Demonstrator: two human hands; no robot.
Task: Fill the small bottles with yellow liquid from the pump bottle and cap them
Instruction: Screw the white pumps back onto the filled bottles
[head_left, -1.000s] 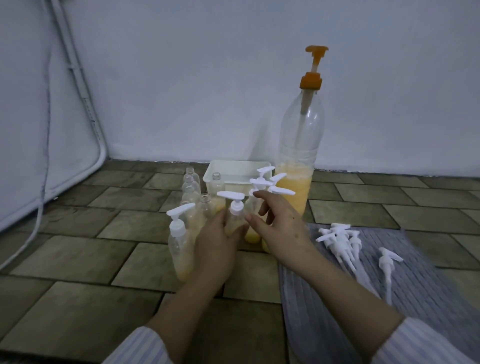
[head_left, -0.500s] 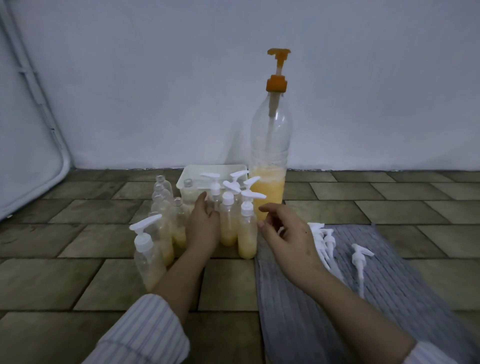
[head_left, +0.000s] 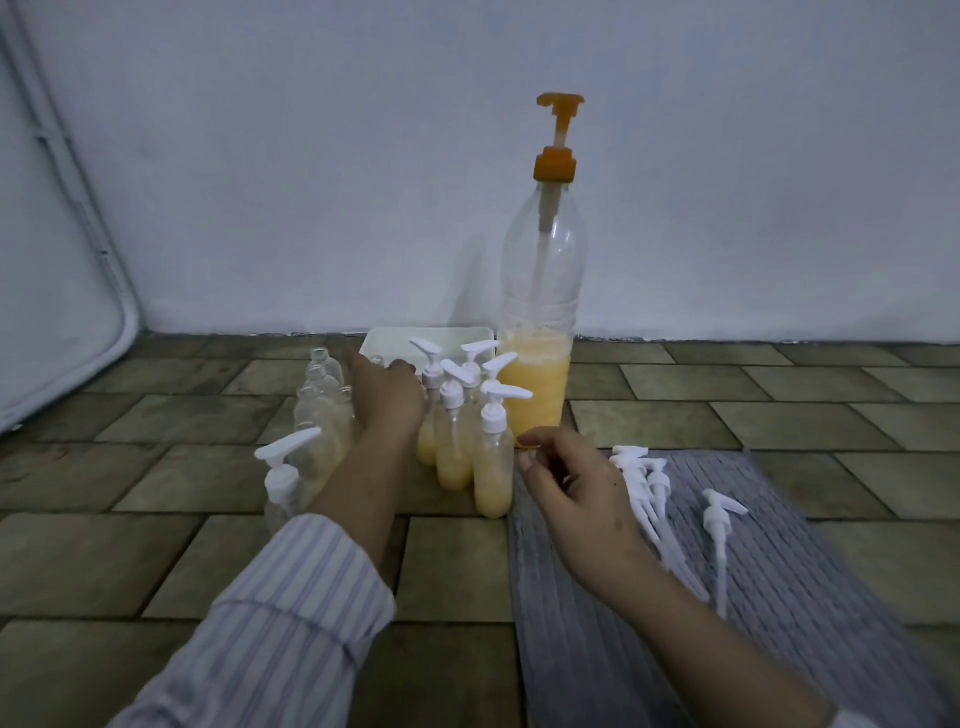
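Observation:
The tall clear pump bottle (head_left: 540, 374) with an orange pump stands by the wall, about a third full of yellow liquid. In front of it stand several small bottles (head_left: 492, 467) filled with yellow liquid and fitted with white pump caps. Left of them stand several uncapped small bottles (head_left: 318, 410), and one capped bottle (head_left: 283, 483) nearer me. My left hand (head_left: 387, 397) reaches forward between the two groups, fingers extended toward the far uncapped bottles. My right hand (head_left: 576, 493) hovers beside the nearest filled bottle, fingers loosely curled, holding nothing.
A white tray (head_left: 384, 343) sits at the wall behind the small bottles. A grey ribbed mat (head_left: 810, 597) lies on the right with several loose white pump caps (head_left: 644, 483) on it. A curved white pipe (head_left: 124, 312) runs down the left wall. The floor is tiled.
My hands let go of the capped bottle, now standing among the filled ones. My left hand moved forward toward the uncapped bottles. My right hand drew back toward the mat.

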